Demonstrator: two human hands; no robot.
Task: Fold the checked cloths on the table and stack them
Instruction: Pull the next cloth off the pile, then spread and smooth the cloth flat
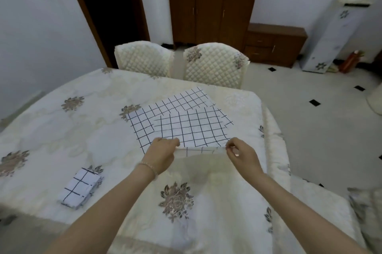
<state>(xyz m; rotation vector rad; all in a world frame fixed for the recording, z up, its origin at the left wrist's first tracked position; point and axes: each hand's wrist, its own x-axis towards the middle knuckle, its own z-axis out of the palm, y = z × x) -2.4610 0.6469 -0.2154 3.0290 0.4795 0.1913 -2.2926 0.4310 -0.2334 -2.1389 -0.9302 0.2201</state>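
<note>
The left hand (163, 153) and right hand (240, 153) pinch the near edge of the top checked cloth (194, 127) in their fingers. Another cloth (175, 103) lies beyond. One folded cloth (81, 189) waits far left on the tabletop (62, 129).

- No text, label, brand, number or sign could be read anywhere in the head view.
- The checked cloths (182, 121) carried only a grid of dark lines, no writing.
- The papers on top of the brown cabinet (213, 9) were too blurred to show any words.
</note>
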